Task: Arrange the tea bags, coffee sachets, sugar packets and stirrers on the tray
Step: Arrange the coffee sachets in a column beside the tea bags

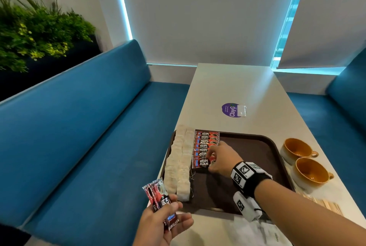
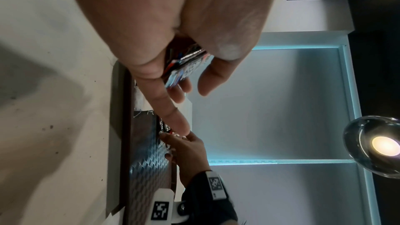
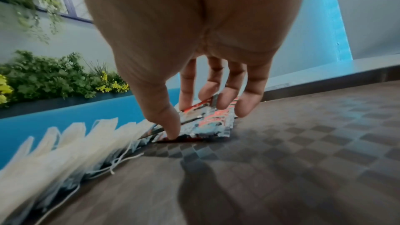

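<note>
A dark brown tray lies on the white table. Two columns of tea bags fill its left side. Beside them runs a column of red and black coffee sachets. My right hand is over the nearest sachet of that column, with thumb and fingers pinching it against the tray; in the right wrist view the right hand has its thumb on the sachet's near edge. My left hand hovers off the tray's near left corner and grips several more coffee sachets, which also show as sachets in the left wrist view.
Two orange cups stand right of the tray. Wooden stirrers lie near the table's right edge, and white paper packets lie by the front edge. A purple sticker is beyond the tray. A blue bench runs along the left.
</note>
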